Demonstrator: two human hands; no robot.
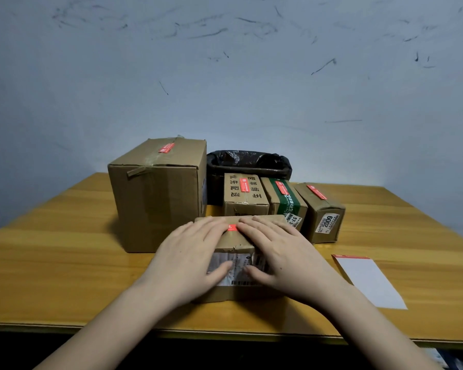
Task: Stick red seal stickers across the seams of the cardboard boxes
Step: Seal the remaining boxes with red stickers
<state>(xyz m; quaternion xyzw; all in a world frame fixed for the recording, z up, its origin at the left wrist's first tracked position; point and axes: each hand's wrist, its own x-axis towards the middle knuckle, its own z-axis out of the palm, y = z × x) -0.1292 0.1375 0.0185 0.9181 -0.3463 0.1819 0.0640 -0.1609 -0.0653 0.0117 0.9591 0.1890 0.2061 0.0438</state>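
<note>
Nearest you, both hands lie flat with fingers spread, left hand (195,252) and right hand (281,253), on the front box (235,244), pressing its red sticker (232,227). Uneven pressure may wrinkle it off the seam. Beyond, four boxes already carry seals.

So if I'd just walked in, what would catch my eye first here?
Probably the two hands, left hand and right hand, pressed flat on a small cardboard box at the table's near edge, with a red seal sticker showing between the fingers. Behind stand four more boxes, each with a red sticker on top, the big box on the left towering over the rest.
</note>
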